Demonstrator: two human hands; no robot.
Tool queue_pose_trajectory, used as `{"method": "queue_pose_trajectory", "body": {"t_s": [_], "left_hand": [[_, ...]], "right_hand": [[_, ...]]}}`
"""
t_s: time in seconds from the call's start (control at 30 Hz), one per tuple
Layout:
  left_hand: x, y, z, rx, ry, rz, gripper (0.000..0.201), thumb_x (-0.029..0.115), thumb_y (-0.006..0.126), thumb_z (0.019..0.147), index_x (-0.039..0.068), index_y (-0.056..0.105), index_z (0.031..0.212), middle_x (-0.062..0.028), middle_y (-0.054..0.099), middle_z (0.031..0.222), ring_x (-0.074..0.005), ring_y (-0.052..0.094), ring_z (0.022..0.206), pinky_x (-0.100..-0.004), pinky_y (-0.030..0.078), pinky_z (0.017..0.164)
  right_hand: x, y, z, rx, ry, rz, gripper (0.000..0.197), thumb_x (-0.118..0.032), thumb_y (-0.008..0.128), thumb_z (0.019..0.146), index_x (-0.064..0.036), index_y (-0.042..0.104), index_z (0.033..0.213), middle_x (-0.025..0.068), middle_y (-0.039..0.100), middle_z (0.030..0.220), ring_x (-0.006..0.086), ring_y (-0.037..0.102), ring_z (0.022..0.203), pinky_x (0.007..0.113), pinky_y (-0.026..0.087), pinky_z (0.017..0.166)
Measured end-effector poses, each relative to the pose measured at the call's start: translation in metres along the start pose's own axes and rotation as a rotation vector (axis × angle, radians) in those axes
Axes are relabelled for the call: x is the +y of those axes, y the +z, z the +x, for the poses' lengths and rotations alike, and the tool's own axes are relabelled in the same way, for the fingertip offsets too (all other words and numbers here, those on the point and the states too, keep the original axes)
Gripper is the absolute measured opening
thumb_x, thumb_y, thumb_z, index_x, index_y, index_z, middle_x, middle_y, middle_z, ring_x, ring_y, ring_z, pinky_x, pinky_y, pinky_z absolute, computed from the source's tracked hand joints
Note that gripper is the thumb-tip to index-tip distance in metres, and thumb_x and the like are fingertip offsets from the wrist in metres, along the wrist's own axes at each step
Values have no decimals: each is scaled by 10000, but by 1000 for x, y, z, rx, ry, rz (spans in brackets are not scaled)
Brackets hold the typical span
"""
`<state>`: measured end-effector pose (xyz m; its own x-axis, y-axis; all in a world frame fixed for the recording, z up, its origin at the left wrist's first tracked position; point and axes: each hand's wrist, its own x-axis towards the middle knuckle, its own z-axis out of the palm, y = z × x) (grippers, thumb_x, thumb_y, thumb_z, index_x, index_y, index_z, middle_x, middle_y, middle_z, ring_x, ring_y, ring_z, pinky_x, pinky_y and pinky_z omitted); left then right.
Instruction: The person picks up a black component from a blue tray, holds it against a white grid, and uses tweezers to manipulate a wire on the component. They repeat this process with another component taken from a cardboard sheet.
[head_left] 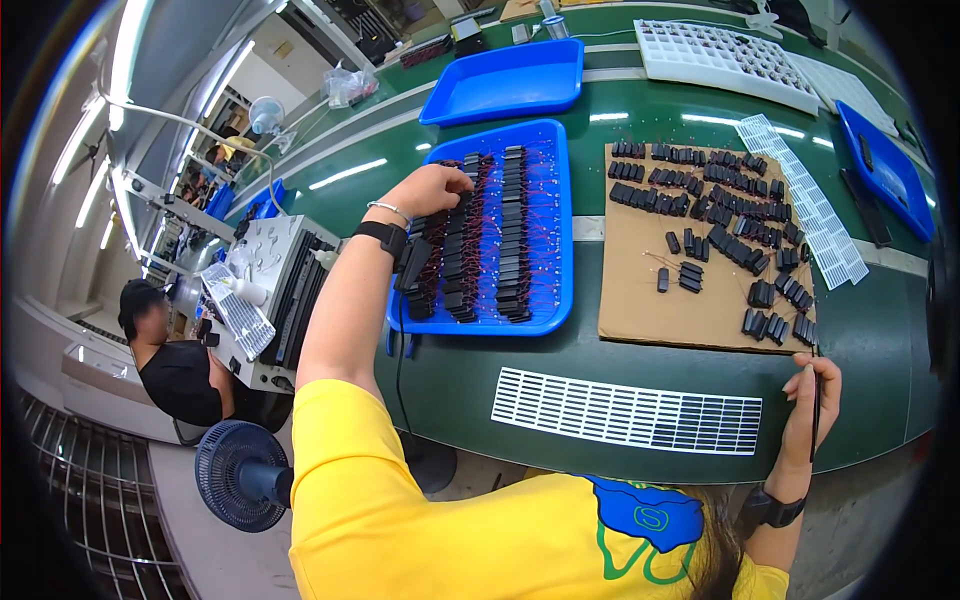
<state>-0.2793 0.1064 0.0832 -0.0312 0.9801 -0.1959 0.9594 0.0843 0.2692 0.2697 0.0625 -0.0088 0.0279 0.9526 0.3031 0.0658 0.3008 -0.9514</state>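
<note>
My left hand (432,190) reaches over the far left part of a blue tray (563,230). Its fingers curl together at the far end of a row of small black rectangular parts with thin red wires (462,255); what they pinch, if anything, is hidden. Another long row of these parts (513,230) lies to the right in the tray. At the right edge of the table, my right hand (812,400) is closed round a thin black stick-like tool (816,405), held upright. Beside it, a cardboard sheet (640,310) carries many similar black parts (735,215) in loose groups.
A white slotted strip (625,410) lies at the table's near edge, another slotted sheet (805,200) right of the cardboard. Farther back are an empty-looking blue tray (505,88) and a white compartment tray (725,62). A fan (240,475) and a seated person (175,360) are at left.
</note>
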Motion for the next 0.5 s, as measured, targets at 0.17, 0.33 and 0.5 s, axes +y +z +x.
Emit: {"method": "queue_pose_trajectory", "body": {"t_s": [0.17, 0.33, 0.5], "left_hand": [[7, 0, -1, -10, -14, -3, 327, 10, 546, 689, 32, 581, 1013, -99, 623, 936, -205, 581, 856, -287, 442, 799], [5, 2, 4, -10, 17, -12, 318, 12, 535, 695, 30, 582, 1009, -101, 623, 923, -203, 580, 852, -287, 442, 798], [6, -9, -20, 127, 13, -5, 290, 17, 519, 704, 27, 591, 984, -93, 625, 908, -195, 584, 817, -279, 453, 760]], "right_hand": [[-1, -1, 1, 3, 2, -1, 97, -90, 460, 866, -32, 488, 939, 57, 564, 920, 47, 452, 624, 169, 345, 567], [2, -4, 4, 8, 2, 7, 100, -79, 467, 858, -28, 487, 942, 64, 561, 922, 46, 454, 626, 165, 345, 570], [-4, 3, 4, -14, -22, 1, 122, -132, 436, 893, -31, 492, 933, 55, 563, 916, 59, 447, 633, 189, 354, 573]]}}
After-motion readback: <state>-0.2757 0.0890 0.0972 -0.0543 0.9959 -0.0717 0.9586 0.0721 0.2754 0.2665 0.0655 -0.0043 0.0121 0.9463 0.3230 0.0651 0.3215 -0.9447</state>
